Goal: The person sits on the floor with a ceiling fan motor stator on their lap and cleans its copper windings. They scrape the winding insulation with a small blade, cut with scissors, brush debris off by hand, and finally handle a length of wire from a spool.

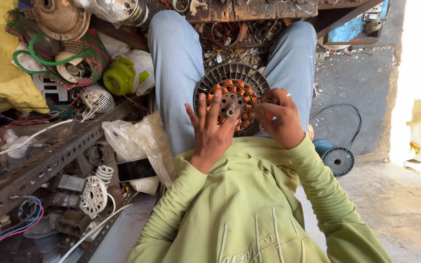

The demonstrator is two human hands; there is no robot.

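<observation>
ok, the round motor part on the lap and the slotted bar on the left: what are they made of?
Round motor part: orange, glossy coils, likely enamelled copper wire; grey ribbed rim looks like cast metal or plastic, cannot tell; central shaft bright metal. Both hands, left hand and right hand, touch it. Slotted bar: dull, brown-stained perforated angle, probably rusty steel.

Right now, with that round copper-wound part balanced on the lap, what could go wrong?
The motor stator rests only on the person's knees, so it might slip off onto the floor. The left hand lies flat against it and the right hand pinches at its rim, so fingers could scrape the thin copper windings or get nicked by the ribbed edge.
</observation>
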